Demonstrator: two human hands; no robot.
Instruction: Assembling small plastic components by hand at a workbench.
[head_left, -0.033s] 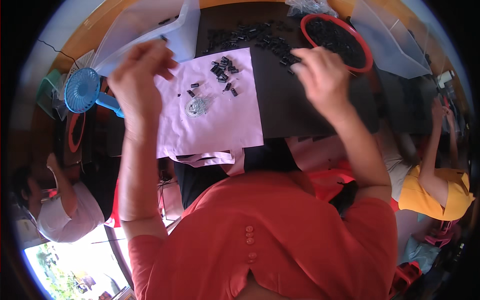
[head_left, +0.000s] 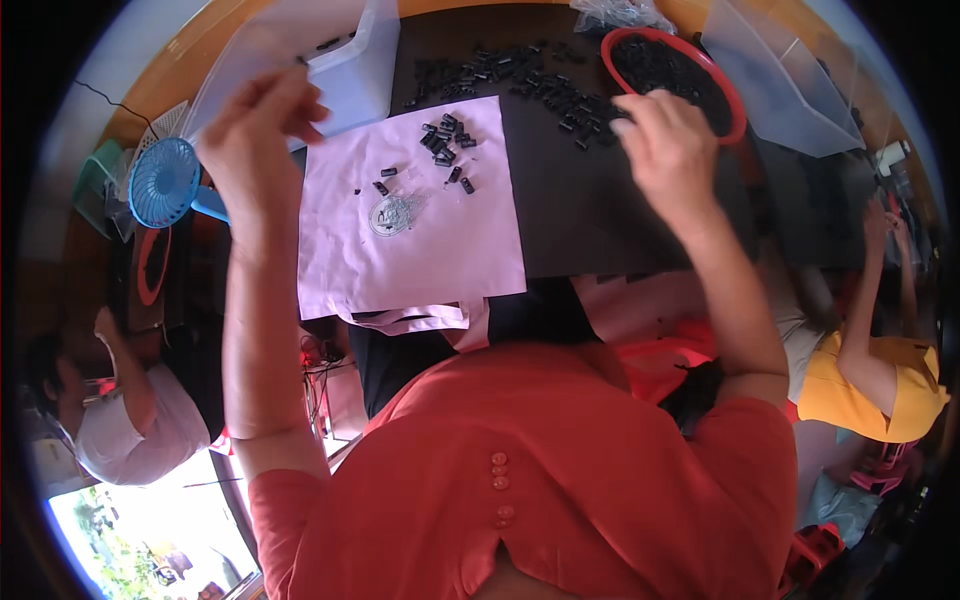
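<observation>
At the upper left my left hand (head_left: 262, 125) is raised beside the near wall of a clear plastic bin (head_left: 365, 80). Its fingers pinch together, with a small black cylinder (head_left: 301, 61) at their tips. My right hand (head_left: 672, 155) hovers over the table's right half, near the red-rimmed basket. Its fingers are half bent, thumb and forefinger apart, and nothing shows between them. Between my hands lies a pink cloth bag (head_left: 430, 265) with a grey round print. Several black cylinders (head_left: 445, 135) sit on it in a loose group, a few others apart.
Many black cylinders (head_left: 500, 65) spread over the dark table (head_left: 600, 230). The red-rimmed basket (head_left: 738, 110) holds more black pieces. Another clear bin (head_left: 790, 100) stands at the right, a blue fan (head_left: 165, 180) at the left. Two other people sit at either side.
My left hand has moved left and slightly up, the black cylinder with it. My right hand has shifted right, away from the loose cylinders.
</observation>
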